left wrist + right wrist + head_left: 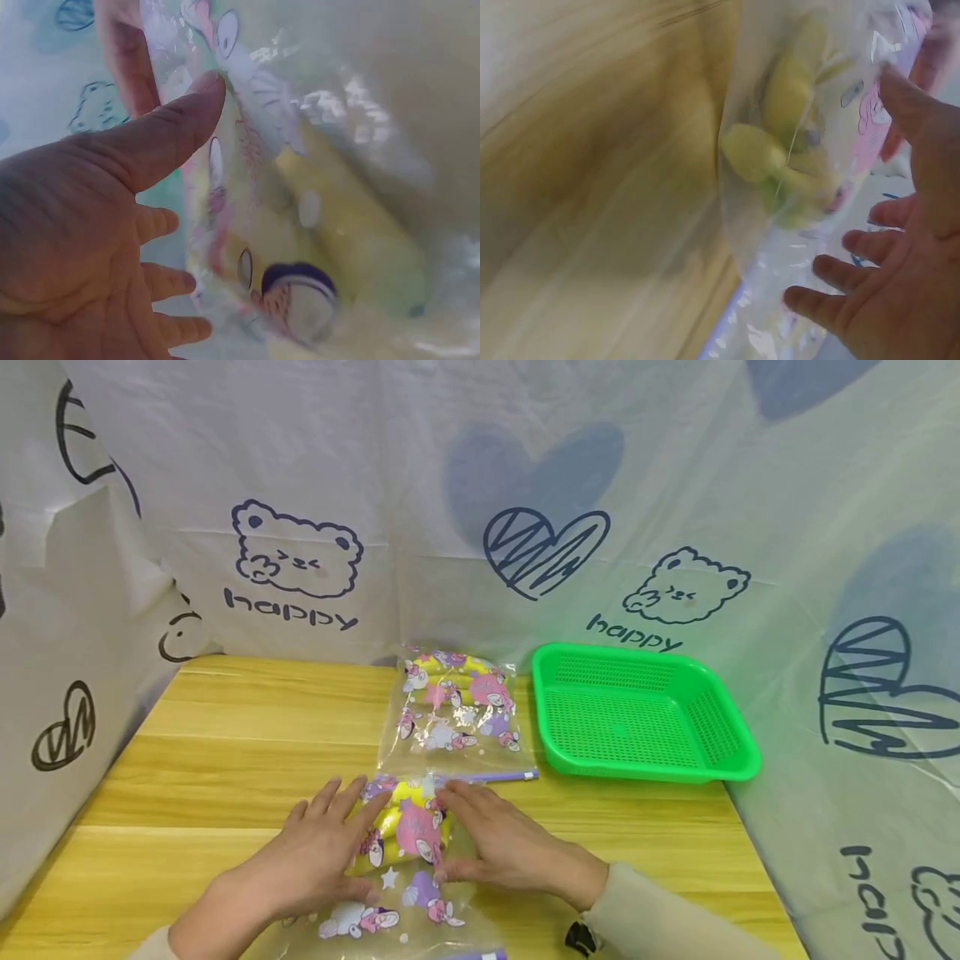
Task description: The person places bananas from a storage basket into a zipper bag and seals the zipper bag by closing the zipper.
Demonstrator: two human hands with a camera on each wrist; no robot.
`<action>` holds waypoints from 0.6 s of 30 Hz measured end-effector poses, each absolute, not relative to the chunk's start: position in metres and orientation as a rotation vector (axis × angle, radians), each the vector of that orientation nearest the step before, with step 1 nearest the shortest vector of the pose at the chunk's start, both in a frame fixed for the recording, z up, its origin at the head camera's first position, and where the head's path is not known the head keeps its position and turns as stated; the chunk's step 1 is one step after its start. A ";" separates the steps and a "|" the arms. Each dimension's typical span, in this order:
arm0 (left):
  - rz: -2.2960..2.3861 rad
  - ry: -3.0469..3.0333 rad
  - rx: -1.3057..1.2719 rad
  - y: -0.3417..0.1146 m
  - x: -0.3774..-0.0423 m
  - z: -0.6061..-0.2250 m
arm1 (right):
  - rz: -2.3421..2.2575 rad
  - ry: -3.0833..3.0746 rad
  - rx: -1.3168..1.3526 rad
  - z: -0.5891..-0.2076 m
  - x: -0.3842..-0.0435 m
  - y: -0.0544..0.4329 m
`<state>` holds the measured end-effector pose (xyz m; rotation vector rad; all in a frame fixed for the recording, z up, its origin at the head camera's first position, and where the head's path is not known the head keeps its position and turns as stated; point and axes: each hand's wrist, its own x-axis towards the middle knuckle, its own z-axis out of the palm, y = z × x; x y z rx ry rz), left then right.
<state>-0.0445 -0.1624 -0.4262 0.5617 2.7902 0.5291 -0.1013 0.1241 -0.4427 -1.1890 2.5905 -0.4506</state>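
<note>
A clear zip bag (416, 839) printed with pink and purple cartoon figures lies at the table's near side, with yellow bananas (360, 232) inside. My left hand (315, 856) rests along the bag's left side, fingers spread and fairly straight. On its right side my right hand (506, 847) touches the plastic with extended fingers. In the right wrist view, blurred yellow-green fruit (787, 97) shows through the bag beside the spread fingers (844, 274). Neither hand curls round the bag.
Just beyond lies a second printed zip bag (457, 727) with yellow contents and a purple slider strip at its near edge. A green plastic basket (645, 772) stands at the back right of the wooden table (262, 727). White printed cloth (420, 568) hangs round the table.
</note>
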 end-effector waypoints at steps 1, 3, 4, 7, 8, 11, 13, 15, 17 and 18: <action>0.531 2.780 0.556 -0.160 -0.045 -0.429 | -0.420 2.583 -1.183 -0.447 -0.101 0.122; 0.532 2.763 0.551 -0.155 -0.044 -0.434 | -0.357 2.575 -1.180 -0.456 -0.099 0.119; 0.530 2.759 0.548 -0.154 -0.043 -0.436 | -0.329 2.581 -1.182 -0.461 -0.098 0.118; 0.527 2.765 0.549 -0.152 -0.041 -0.442 | -0.283 2.632 -1.198 -0.473 -0.092 0.114; 0.531 2.772 0.556 -0.152 -0.040 -0.443 | -0.276 2.657 -1.203 -0.477 -0.090 0.112; 0.525 2.794 0.562 -0.156 -0.038 -0.447 | -0.283 2.727 -1.218 -0.485 -0.085 0.105; 0.508 2.809 0.568 -0.160 -0.037 -0.449 | -0.289 2.760 -1.217 -0.489 -0.083 0.097; 0.487 2.823 0.565 -0.165 -0.036 -0.451 | -0.290 2.792 -1.222 -0.492 -0.082 0.089; 0.471 2.838 0.564 -0.171 -0.035 -0.452 | -0.283 2.812 -1.220 -0.492 -0.082 0.080; 0.461 2.846 0.561 -0.174 -0.035 -0.453 | -0.279 2.819 -1.216 -0.493 -0.082 0.075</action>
